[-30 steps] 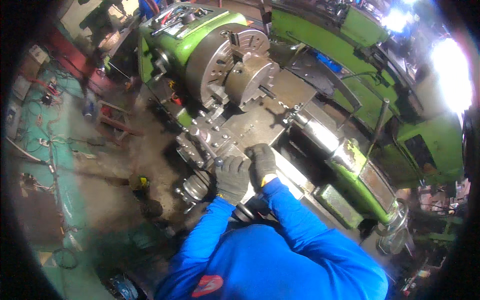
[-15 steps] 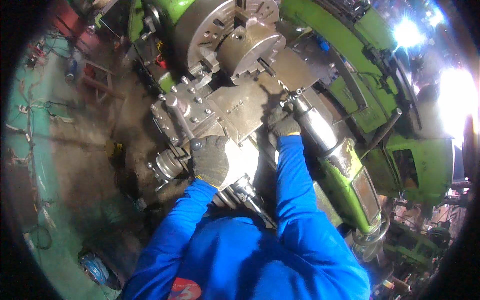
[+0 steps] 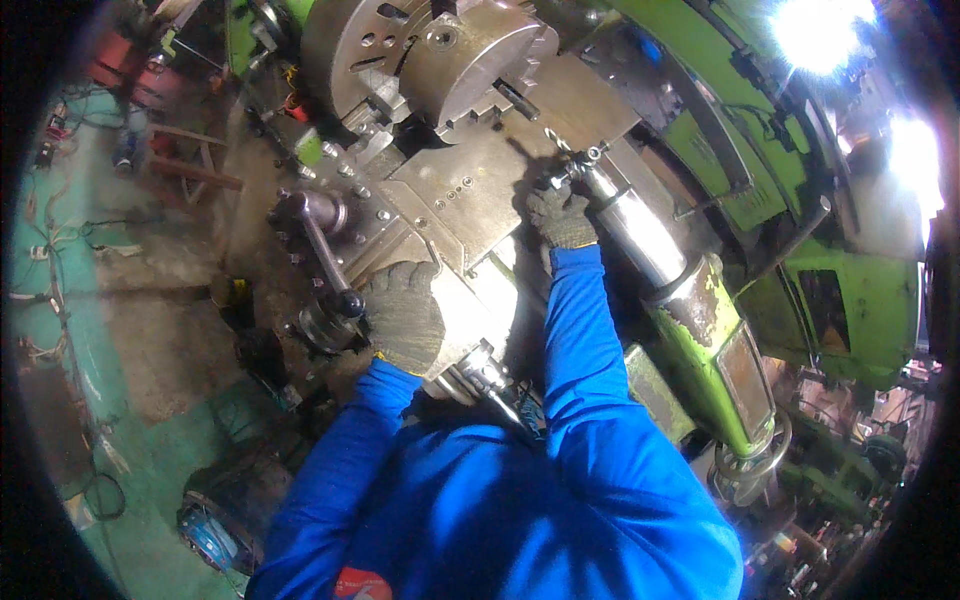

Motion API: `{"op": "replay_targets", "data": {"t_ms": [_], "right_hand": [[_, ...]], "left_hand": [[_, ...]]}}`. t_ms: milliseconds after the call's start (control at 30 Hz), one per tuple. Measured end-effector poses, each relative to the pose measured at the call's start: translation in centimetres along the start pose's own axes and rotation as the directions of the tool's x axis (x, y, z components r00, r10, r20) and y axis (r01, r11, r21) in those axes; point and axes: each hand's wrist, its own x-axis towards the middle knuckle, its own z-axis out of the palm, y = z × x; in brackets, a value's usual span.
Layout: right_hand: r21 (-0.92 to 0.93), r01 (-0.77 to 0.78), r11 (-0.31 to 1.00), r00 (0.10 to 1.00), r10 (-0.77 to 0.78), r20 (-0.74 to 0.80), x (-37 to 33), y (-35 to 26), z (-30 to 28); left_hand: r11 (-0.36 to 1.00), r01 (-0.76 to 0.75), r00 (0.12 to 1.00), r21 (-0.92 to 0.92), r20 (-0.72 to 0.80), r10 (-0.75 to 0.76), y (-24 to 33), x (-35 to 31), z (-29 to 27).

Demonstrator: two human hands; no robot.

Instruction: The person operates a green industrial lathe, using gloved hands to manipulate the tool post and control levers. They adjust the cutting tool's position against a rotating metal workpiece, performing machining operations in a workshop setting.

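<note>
My left hand (image 3: pixel 405 315), in a dark knit glove, lies flat with fingers extended on the lathe's slide, beside the black ball knob (image 3: pixel 350 303) of the tool post lever (image 3: pixel 322 245). My right hand (image 3: pixel 560 217), gloved too, is closed at the left side of the drill chuck (image 3: pixel 588 160); its fingers are curled, and what they grip is mostly hidden. A twist drill bit (image 3: pixel 553 138) points from that chuck towards the workpiece chuck (image 3: pixel 470 65). Behind the drill chuck, the shiny tailstock quill (image 3: pixel 645 240) runs into the green tailstock (image 3: pixel 710 350).
A large slotted faceplate (image 3: pixel 335 60) stands at the far left of the workpiece chuck. The bolted tool post (image 3: pixel 365 205) sits on the slide. A handwheel (image 3: pixel 755 470) is at the tailstock's near end. Cables (image 3: pixel 60 250) trail over the green floor at left.
The view has shifted, so the lathe appears further left and higher. Both hands keep nearly the same places on the machine, the right one still by the drill chuck.
</note>
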Motion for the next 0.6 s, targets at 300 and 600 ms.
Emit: {"op": "replay_targets", "data": {"t_ms": [300, 600], "right_hand": [[0.185, -0.028, 0.982, 0.966, -0.022, 0.259, 1.0, 0.6, -1.1], [-0.082, 0.024, 0.996, 0.965, -0.045, -0.259, -0.4, 1.2, 6.3]], "left_hand": [[0.998, -0.067, 0.995, 0.007, -0.073, 0.067, 0.8, 0.6, -1.0], [0.999, -0.036, 0.999, -0.026, -0.01, 0.036, -0.1, 0.6, 0.1]]}}
